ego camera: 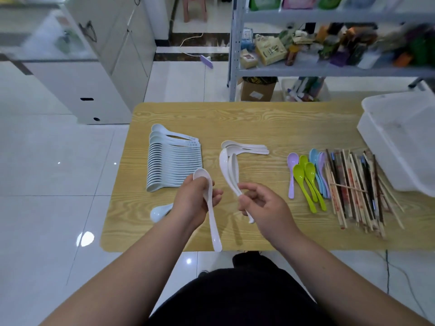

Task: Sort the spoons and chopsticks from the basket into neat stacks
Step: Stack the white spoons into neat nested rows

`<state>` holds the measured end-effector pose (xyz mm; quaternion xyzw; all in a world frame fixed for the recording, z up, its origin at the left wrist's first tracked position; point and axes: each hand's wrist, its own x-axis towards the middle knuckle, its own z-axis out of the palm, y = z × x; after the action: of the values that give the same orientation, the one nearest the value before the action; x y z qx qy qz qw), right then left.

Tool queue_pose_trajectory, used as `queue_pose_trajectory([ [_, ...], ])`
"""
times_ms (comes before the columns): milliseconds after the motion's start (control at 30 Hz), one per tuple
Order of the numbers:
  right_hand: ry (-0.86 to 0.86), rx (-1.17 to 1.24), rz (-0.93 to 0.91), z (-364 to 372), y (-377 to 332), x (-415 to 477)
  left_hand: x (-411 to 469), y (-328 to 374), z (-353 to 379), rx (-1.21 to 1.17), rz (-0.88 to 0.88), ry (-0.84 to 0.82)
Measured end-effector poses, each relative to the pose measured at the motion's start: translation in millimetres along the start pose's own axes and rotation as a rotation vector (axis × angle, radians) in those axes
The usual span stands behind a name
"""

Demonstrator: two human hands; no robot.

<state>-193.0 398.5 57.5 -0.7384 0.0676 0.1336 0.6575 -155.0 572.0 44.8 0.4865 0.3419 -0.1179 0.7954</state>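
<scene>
Spoons here look like thin white plastic: light, stiff and smooth, so a little slippery, and I judge them not fragile. The left hand has its fingers curled round 1 spoon just below the bowl, above the near part of the table. The right hand pinches a bundle of 2 or 3 nested spoons by the handles, between thumb and fingers; the exact count I cannot tell.

The best hold seems to be the handle near the neck, where the spoon balances and the bowl stays free to drop into the next bowl. A hold at the far tip would let it swing.

The spoon in the left hand has its bowl away from the person and its handle toward the body, with the long axis running nearly far to near. The bundle leans: bowls far and left, handles near and right.

On the table, a long row of nested pale spoons lies with bowls left and handles right. A small stack points the same way. 1 loose spoon lies under the left wrist. Coloured spoons lie with bowls far and handles near. Chopsticks beside them run far to near, with a few lying crossed; they are thin and probably roll easily. The basket stands at the right edge.
</scene>
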Motion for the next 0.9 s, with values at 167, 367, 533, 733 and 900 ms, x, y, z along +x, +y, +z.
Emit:
queue_pose_trajectory([
  [167, -0.051, -0.127, -0.094, 13, 3, -17, -8, 3, -11, -0.128, 0.02, -0.012],
  [367, -0.079, -0.466, -0.193, 29, 1, -18, -16, 3, -27, -0.301, -0.005, -0.172],
  [533, -0.134, -0.589, -0.187, 34, 1, -15, -20, 4, -40, -0.277, -0.037, -0.204],
  [733, -0.137, -0.557, -0.161, 38, 1, -14, -21, 5, -46, -0.213, 0.029, -0.205],
  [900, -0.118, -0.403, -0.12, 36, -5, -13, -22, 6, -49, -0.287, -0.036, -0.216],
])
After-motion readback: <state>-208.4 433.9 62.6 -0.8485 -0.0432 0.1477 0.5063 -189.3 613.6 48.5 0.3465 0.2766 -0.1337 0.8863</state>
